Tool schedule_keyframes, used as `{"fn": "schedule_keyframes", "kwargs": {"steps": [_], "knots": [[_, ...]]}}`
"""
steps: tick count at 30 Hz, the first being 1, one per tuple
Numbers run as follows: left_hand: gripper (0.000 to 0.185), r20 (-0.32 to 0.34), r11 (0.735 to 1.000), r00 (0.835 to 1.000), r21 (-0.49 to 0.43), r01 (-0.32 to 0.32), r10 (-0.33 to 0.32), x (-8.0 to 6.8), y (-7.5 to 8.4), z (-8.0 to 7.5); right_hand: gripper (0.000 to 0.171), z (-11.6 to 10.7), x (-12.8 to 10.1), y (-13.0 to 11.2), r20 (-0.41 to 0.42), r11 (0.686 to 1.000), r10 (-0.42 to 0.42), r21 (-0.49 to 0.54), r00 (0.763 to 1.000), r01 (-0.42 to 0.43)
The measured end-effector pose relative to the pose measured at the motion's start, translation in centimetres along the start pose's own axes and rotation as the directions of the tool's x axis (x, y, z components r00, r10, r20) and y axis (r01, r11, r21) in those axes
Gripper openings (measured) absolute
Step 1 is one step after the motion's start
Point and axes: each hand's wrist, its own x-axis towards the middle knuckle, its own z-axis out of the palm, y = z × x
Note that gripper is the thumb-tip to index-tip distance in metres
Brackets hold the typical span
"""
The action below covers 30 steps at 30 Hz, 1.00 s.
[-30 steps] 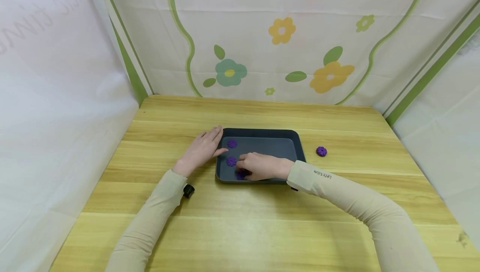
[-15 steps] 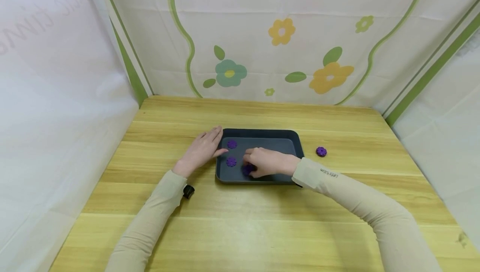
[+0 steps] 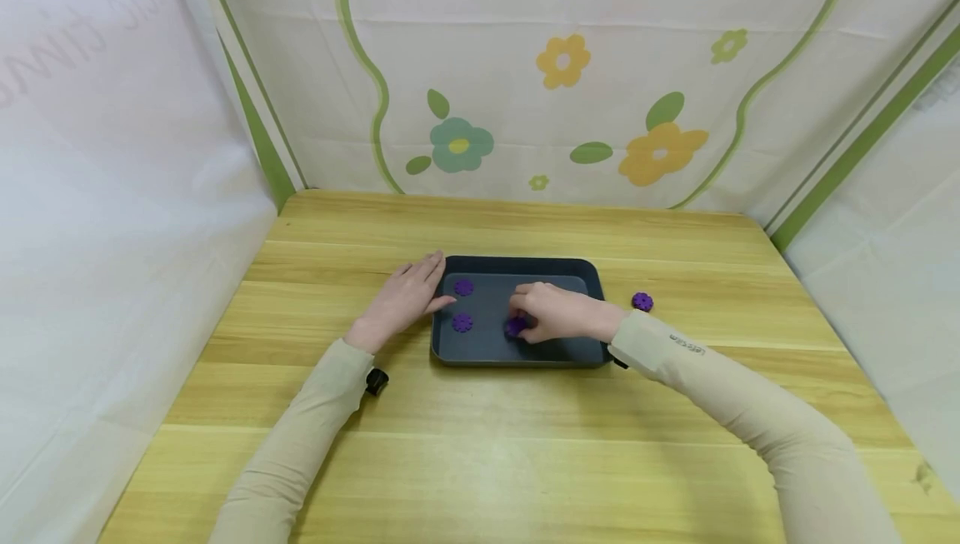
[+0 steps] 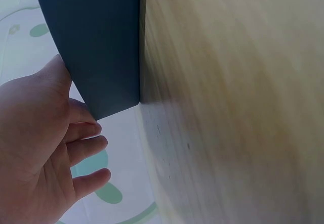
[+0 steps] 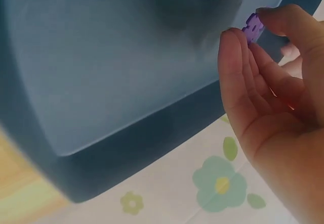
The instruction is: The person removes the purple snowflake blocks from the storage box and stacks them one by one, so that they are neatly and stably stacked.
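Observation:
A dark blue-grey rectangular tray lies on the wooden table. My left hand rests against its left end, fingers straight along the outside and thumb reaching over the rim. In the left wrist view, the thumb is at the edge of the tray and the other fingers extend past its corner. Over the tray's middle, my right hand pinches a purple notched disc between thumb and fingers; the right wrist view shows the disc edge-on. Two similar discs lie inside at the left, a rear disc and a nearer disc.
Outside the tray, to its right, another purple notched disc lies on the table. A white cloth backdrop with printed flowers rises behind, and white cloth hangs at both sides. A black wrist strap shows at the left sleeve.
My right hand has moved right and slightly back, carrying the purple notched disc from the tray's near left part towards its middle. The left hand and the other discs have stayed put.

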Motion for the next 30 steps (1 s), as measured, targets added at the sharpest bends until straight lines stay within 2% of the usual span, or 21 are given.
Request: {"fn": "schedule_keyframes", "kwargs": {"steps": [10, 21, 30], "knots": [[0.071, 0.007, 1.000, 1.000, 0.005, -0.003, 0.003, 0.1, 0.1, -0.1, 0.023, -0.9, -1.9, 1.7, -0.053, 0.997, 0.038, 0.067, 0.998, -0.034], [0.071, 0.002, 1.000, 1.000, 0.015, -0.006, 0.006, 0.0, -0.1, 0.0, 0.023, -1.3, -3.8, 4.1, -0.120, 0.996, 0.056, 0.080, 0.991, -0.047], [0.071, -0.036, 0.999, 0.999, 0.028, -0.024, 0.025, -0.1, -0.1, 0.0, 0.023, -2.2, -6.2, 6.4, -0.140, 0.985, 0.156, 0.096, 0.978, -0.143]]}}
